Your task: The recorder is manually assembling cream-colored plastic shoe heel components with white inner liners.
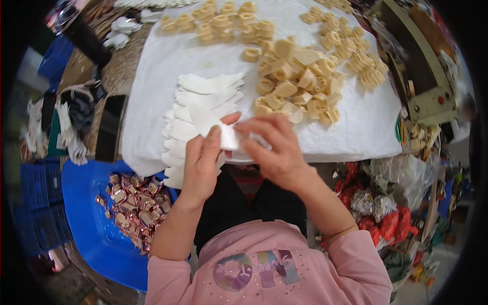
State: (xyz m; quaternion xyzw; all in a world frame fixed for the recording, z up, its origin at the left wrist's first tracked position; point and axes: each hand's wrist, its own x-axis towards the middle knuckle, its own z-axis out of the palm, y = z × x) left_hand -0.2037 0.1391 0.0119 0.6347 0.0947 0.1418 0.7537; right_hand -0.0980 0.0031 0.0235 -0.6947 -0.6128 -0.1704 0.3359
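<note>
Cloth (147, 104) bears many beige pieces (285, 89), seemingly unworked, while left hand (202, 165) pinches a white piece (230, 138), right hand (278, 152) half-open beside it.

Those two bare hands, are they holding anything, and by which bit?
The bare left hand pinches a small white piece by its left side. The bare right hand is blurred opposite; I can't tell whether it grips.

Pink shirt (254, 241): carrying printed lettering across the front
Big letters (245, 272): showing chunky shapes in patchy purple and grey
Small letters (278, 263): running in pale script over the big ones, slanting at the right
</note>
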